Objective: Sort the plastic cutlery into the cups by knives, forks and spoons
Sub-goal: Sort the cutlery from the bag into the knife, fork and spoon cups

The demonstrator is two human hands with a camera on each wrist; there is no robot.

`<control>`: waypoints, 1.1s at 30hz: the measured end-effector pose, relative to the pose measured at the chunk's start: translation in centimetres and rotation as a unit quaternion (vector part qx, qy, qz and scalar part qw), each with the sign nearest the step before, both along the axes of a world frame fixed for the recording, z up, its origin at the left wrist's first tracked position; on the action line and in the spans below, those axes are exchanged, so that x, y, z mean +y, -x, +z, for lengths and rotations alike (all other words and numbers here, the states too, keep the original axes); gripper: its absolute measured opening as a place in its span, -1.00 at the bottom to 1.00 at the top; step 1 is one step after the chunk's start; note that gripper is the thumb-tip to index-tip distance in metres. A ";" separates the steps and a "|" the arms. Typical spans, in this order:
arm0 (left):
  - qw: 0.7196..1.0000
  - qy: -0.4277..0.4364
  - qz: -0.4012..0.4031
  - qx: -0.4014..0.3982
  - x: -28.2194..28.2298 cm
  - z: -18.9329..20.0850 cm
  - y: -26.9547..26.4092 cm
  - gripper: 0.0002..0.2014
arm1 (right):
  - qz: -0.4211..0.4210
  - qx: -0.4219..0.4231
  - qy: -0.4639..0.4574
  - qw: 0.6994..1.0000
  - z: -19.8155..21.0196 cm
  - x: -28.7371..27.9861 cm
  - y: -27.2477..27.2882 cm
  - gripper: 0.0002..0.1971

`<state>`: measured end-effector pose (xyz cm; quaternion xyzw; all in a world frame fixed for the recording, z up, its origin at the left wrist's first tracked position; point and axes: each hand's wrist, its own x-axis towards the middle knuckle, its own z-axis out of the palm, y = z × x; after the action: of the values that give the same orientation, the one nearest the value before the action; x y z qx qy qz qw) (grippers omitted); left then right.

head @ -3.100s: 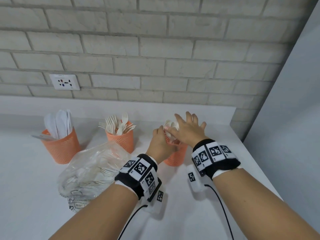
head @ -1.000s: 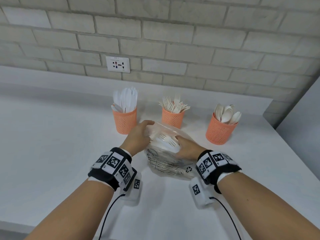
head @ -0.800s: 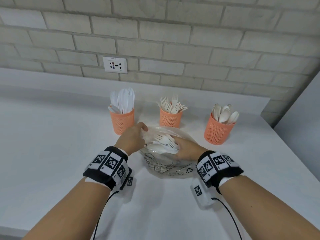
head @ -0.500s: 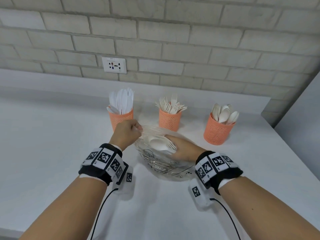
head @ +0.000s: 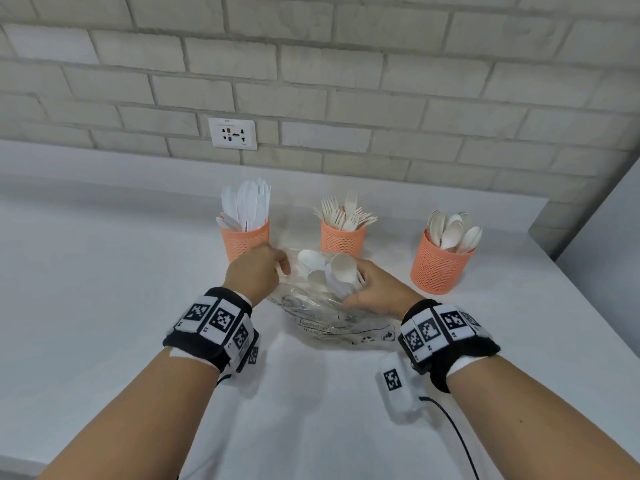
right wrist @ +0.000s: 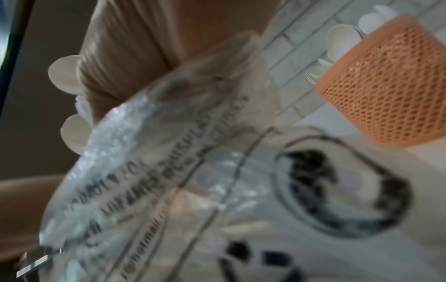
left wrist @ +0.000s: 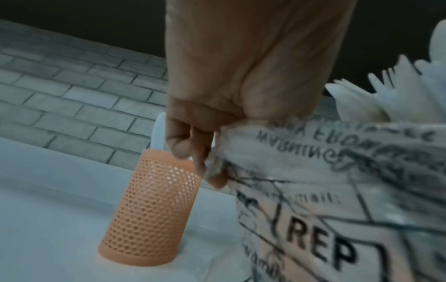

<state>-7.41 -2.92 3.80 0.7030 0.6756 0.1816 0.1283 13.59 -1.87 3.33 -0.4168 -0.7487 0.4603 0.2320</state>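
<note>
Three orange mesh cups stand in a row near the wall: knives [head: 244,233] on the left, forks [head: 343,237] in the middle, spoons [head: 440,265] on the right. In front of them lies a clear printed plastic bag [head: 325,320] of white cutlery. My left hand [head: 258,271] pinches the bag's left edge [left wrist: 217,152] beside the knife cup [left wrist: 149,209]. My right hand [head: 372,289] grips a bundle of white cutlery [head: 334,268] at the bag's mouth, spoon bowls pointing up. Fork tines [left wrist: 386,80] also show in the bundle. The bag film [right wrist: 169,171] hides my right fingers.
The white counter [head: 104,306] stretches left and toward me. A brick wall with a socket [head: 232,133] stands behind the cups. The counter's right edge [head: 588,306] runs close to the spoon cup [right wrist: 391,85]. A cable [head: 457,438] trails from my right wrist.
My right hand has lifted the bundle so the spoon bowls now stand up out of the bag. My left hand keeps its hold on the bag edge, close to the knife cup.
</note>
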 end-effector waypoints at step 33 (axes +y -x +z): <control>0.827 0.161 -0.206 -0.498 -0.1 4.0 -3.3 -0.14 | -0.101 0.307 0.119 0.939 6.4 0.2 4.5 -0.62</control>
<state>-4.16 -3.00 7.75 0.6090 0.3794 0.3654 0.5930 9.08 -1.72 9.69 -0.3537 -0.5346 0.6259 0.4442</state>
